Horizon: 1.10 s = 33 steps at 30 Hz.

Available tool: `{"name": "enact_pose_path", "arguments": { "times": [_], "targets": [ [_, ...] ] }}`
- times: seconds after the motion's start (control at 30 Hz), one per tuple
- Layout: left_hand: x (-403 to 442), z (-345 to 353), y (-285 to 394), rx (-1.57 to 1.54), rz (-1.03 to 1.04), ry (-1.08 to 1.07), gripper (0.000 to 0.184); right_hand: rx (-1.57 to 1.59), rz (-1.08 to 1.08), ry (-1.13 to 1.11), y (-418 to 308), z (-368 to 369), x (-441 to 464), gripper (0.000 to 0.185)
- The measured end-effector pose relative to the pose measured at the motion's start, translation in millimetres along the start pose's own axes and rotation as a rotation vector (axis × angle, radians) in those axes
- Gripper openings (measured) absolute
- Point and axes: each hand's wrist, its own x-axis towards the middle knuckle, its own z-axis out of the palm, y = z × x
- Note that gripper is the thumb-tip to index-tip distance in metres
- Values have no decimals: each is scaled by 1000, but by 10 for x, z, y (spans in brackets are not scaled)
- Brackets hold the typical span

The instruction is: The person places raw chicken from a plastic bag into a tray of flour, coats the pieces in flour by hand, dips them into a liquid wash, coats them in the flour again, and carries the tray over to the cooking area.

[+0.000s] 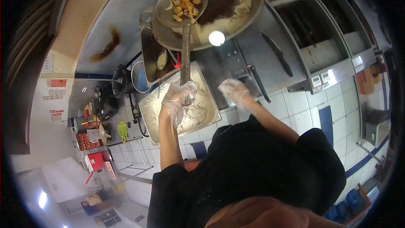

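My left hand (179,95), in a clear plastic glove, is closed around the long handle of a skimmer (186,55). The skimmer's round head lies over the left side of a large wok (158,38) of dark oil with pale foam. Several golden fried pieces (185,5) rest in it. Below my left hand is a metal tray of white flour (198,109). My right hand (235,92), also gloved, hovers right of the tray, near a knife (259,84). Its fingers are blurred, and nothing shows in them.
A second dark-handled knife (278,55) lies on the steel counter, left of the fryer basins (325,52). A dark pan with a ladle (161,60) stands between wok and flour tray. Egg trays (88,140) and a green item (122,131) are far left. Another person (93,200) is in the background.
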Motion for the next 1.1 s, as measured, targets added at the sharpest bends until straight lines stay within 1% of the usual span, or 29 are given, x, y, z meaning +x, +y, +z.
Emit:
{"name": "enact_pose_path", "arguments": {
  "times": [0.03, 0.1, 0.13, 0.17, 0.2, 0.27, 0.3, 0.33, 0.37, 0.47, 0.57, 0.6, 0.67, 0.7, 0.73, 0.77, 0.8, 0.83, 0.87, 0.93, 1.03, 1.1],
  "targets": [
    [-16, 23, -7, -17, 30, 82, 28, 120, -21, 123, 151, -146, 27, 17],
    [-107, 164, -24, -38, 44, 224, 24, 128, -39, 255, 644, -541, 116, 14],
    [-181, 181, -13, -112, -6, 176, 33, 35, -15, 347, 769, -631, 86, 15],
    [-164, 139, -48, -127, -7, 177, 39, -70, -11, 426, 818, -733, 122, 16],
    [-152, 96, -83, -143, -8, 177, 45, 35, -3, 423, 958, -810, 165, 17],
    [-212, 167, -16, -160, -11, 200, 46, 241, -16, 406, 1276, -893, 326, 18],
    [-231, 189, 20, -167, -7, 213, 46, 178, -74, 433, 1334, -884, 385, 19],
    [-177, 110, -19, -153, 20, 149, 46, 115, -134, 460, 1380, -846, 463, 21],
    [-179, 114, -39, -165, 37, 128, 46, 50, -199, 486, 1388, -808, 511, 23],
    [-238, 138, -27, -187, 71, 100, 46, -458, -188, 642, 1100, -682, 516, 31],
    [-329, 174, 29, -181, 67, 120, 46, -547, -309, 644, 940, -664, 406, 30],
    [-316, 146, -11, -176, 66, 125, 47, -613, -385, 714, 1085, -662, 497, 27],
    [-333, 189, 28, -183, 59, 110, 44, -528, -345, 689, 1426, -704, 725, 26],
    [-334, 222, 33, -192, 60, 130, 42, -486, -321, 679, 1233, -644, 646, 26],
    [-341, 251, 32, -201, 58, 149, 40, -531, -248, 681, 1067, -613, 489, 22],
    [-342, 268, 44, -209, 59, 168, 38, -523, -280, 711, 1122, -605, 538, 21],
    [-358, 288, 94, -206, 38, 184, 32, -515, -310, 742, 1299, -607, 651, 20],
    [-359, 283, 73, -230, 50, 176, 31, -505, -338, 772, 1396, -609, 709, 19],
    [-347, 269, 28, -255, 65, 168, 31, -664, -338, 802, 1337, -597, 637, 17],
    [-358, 276, 30, -274, 80, 172, 31, 200, -284, 642, 1512, -639, 798, 19],
    [-384, 335, 61, -251, 72, 206, 30, 842, -163, 347, 1766, -795, 992, 19],
    [-370, 348, 51, -226, 52, 230, 29, 682, -16, 446, 1504, -686, 803, 22]
  ]
}}
